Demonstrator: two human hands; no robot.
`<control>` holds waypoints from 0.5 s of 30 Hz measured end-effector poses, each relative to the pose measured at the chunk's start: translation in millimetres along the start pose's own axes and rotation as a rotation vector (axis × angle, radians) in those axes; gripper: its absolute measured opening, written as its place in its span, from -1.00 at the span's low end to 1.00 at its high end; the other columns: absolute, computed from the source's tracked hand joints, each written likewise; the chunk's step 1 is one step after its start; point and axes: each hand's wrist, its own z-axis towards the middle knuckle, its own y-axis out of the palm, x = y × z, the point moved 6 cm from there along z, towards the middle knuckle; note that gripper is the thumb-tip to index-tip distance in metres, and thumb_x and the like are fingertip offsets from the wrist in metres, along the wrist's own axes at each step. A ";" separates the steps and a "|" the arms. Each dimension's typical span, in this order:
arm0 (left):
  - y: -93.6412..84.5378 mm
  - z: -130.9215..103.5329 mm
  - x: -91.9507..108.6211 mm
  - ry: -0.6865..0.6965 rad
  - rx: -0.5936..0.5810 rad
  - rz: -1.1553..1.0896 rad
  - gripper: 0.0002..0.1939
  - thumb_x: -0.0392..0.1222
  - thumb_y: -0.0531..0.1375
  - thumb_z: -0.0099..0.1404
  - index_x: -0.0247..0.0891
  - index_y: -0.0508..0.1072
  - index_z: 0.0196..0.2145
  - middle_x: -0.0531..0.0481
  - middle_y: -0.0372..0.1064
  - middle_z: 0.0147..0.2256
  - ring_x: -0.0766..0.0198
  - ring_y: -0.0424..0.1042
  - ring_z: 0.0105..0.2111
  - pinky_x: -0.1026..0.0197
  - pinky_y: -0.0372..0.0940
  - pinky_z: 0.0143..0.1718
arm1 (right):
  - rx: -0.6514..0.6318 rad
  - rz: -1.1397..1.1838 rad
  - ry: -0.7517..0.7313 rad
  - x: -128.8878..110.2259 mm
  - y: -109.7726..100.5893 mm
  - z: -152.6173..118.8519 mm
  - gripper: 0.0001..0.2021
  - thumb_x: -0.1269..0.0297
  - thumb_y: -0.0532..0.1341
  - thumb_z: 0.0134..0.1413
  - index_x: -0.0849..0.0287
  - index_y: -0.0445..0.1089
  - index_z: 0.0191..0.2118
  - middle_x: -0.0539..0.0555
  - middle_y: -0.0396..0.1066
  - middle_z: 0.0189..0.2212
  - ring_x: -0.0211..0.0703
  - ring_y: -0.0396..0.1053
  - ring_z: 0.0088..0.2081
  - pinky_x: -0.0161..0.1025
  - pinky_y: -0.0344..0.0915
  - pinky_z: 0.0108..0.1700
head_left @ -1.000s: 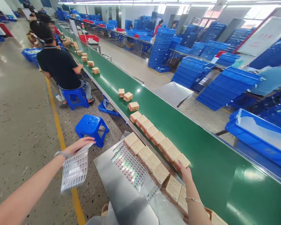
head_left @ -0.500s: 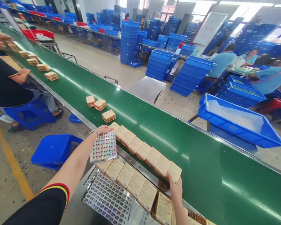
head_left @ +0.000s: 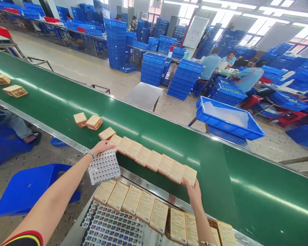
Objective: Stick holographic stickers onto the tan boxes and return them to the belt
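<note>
A row of several small tan cardboard boxes (head_left: 143, 156) is pressed together over the green conveyor belt. My left hand (head_left: 104, 147) is at the row's left end and also pinches a flexible sheet of small printed stickers (head_left: 104, 167), which hangs over the belt's near edge. At the right end, my right hand (head_left: 194, 191) grips the last box, thumb on top; its other fingers are partly hidden. Nearer me, a second row of similar boxes (head_left: 138, 204) lies on a metal table, beside more sticker sheets (head_left: 113, 225).
Loose boxes (head_left: 94, 122) lie on the belt (head_left: 220, 191) to the left. A blue stool (head_left: 30, 188) stands at lower left. Beyond the belt are a blue tub (head_left: 231, 119), stacked blue crates (head_left: 186, 78) and seated people in light blue (head_left: 210, 66).
My view has swung to the right. Both hands and the box row have shifted away from the belt's near edge, leaving a strip of belt between. A loose box now sits against the row's left end.
</note>
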 end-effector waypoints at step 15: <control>-53.9 -219.9 -38.7 -0.018 0.020 0.084 -0.31 0.29 0.18 0.00 -0.31 0.57 -0.10 -0.10 0.58 -0.19 -0.05 0.51 -0.22 0.14 0.36 -0.23 | 0.029 -0.068 0.099 -28.4 -132.0 -197.9 -0.12 -0.22 0.35 -0.42 0.16 0.29 0.09 0.16 0.46 -0.07 0.12 0.43 -0.08 -0.11 0.36 -0.10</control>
